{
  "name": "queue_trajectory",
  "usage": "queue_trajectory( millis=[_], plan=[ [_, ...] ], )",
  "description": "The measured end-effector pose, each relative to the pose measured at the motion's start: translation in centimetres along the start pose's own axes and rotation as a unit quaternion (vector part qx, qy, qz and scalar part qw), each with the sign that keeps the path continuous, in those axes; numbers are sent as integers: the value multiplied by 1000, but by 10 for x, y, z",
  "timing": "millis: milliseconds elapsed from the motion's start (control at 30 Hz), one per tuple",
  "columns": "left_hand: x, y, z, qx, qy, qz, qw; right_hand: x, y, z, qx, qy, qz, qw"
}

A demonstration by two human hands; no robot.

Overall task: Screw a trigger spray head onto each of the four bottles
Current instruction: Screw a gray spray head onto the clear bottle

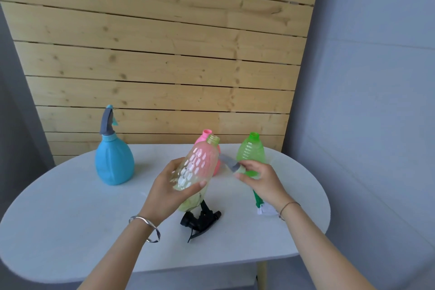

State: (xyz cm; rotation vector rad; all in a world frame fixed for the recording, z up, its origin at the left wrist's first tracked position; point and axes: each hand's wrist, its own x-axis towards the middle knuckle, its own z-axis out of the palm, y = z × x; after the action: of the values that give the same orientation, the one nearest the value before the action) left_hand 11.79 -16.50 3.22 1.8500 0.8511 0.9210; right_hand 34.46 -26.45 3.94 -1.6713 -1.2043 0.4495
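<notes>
My left hand [173, 187] grips a clear yellowish bottle [200, 167] and holds it tilted above the table, its open threaded neck pointing up and to the right. My right hand [257, 178] holds a grey spray head [229, 163] beside that bottle, nozzle end toward it. A blue bottle [114, 163] with a grey and blue spray head screwed on stands at the left. Behind the clear bottle a pink bottle [206, 135] stands open-necked, partly hidden. A green bottle [251, 150] stands open-necked at the right. A black spray head [200, 219] lies on the table below my left hand.
A green and white spray head [261, 205] lies under my right wrist on the white oval table [70, 219]. A wooden slat wall rises just behind the table, grey walls to either side. The table's near edge runs below my forearms.
</notes>
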Motion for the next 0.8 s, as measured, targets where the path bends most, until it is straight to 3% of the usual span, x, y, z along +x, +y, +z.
queue_trajectory(
  millis=[267, 467, 800],
  plan=[
    [-1, -1, 0, -13, 3, -7, 1000, 9, -41, -3, 237, 48, -7, 970],
    [-3, -3, -10, -4, 6, -16, 1000, 17, -60, -1, 315, 95, 5, 944],
    [-6, -15, -43, 51, 28, -33, 998, 28, -105, 8, 510, 103, -37, 853]
  ],
)
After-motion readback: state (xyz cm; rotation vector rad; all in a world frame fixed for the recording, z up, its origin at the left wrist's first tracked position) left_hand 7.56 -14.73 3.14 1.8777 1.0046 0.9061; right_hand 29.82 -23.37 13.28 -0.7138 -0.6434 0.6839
